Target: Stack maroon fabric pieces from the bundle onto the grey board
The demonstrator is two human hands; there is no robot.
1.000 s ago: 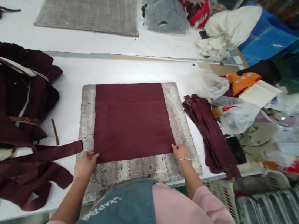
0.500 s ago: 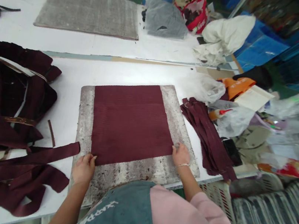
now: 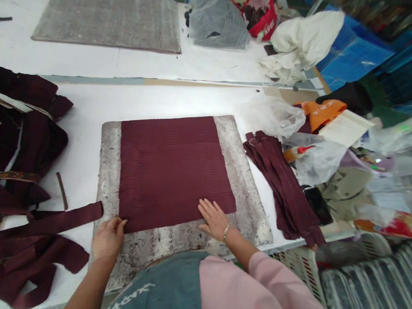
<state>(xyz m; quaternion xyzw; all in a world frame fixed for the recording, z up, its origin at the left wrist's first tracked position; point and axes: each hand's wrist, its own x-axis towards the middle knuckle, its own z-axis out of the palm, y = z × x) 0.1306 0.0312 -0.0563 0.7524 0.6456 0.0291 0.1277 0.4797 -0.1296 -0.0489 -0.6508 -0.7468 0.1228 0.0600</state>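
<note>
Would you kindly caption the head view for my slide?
Left hand pinches maroon cloth corner; right hand lies flat on it.

- A maroon fabric panel (image 3: 172, 170) lies flat on a grey mottled board (image 3: 243, 180) atop a white table (image 3: 93, 101).
- The left hand (image 3: 108, 238) pinches the panel's near-left corner.
- The right hand (image 3: 214, 218) rests open-palmed on the panel's near edge.
- Maroon strips (image 3: 282, 186) are stacked right of the board; darker fabric heaps (image 3: 6, 145) lie left of it.
</note>
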